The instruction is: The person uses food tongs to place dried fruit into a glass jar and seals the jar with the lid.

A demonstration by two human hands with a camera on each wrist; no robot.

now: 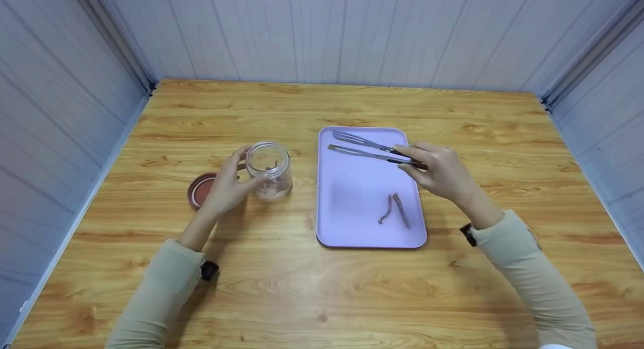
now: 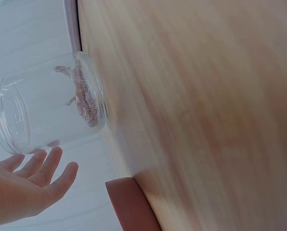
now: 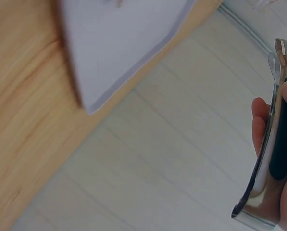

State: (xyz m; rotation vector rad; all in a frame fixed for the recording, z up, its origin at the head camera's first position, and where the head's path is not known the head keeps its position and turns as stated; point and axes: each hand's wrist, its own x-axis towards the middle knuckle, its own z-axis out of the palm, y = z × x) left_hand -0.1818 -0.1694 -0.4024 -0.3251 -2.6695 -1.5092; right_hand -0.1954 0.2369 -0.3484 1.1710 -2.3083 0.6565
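Observation:
A clear glass jar (image 1: pixel 274 185) stands upright on the table with several brown, wrinkled strips (image 2: pixel 85 98) at its bottom. My left hand (image 1: pixel 232 185) holds it near the rim, thumb on the near side and fingers on the far side. In my right hand (image 1: pixel 436 170) I grip metal tongs (image 3: pixel 266 178) with dark handle inserts; their slotted ends stand apart over the upper part of a lilac tray (image 1: pixel 347 223), with nothing between them. Two more brown strips (image 1: pixel 400 210) lie at the tray's lower right.
A reddish-brown lid (image 1: pixel 201 189) lies on the table left of the jar, partly hidden by my left hand. The wooden table (image 1: pixel 302 298) is bounded by white panel walls (image 1: pixel 322 32) at the back and both sides.

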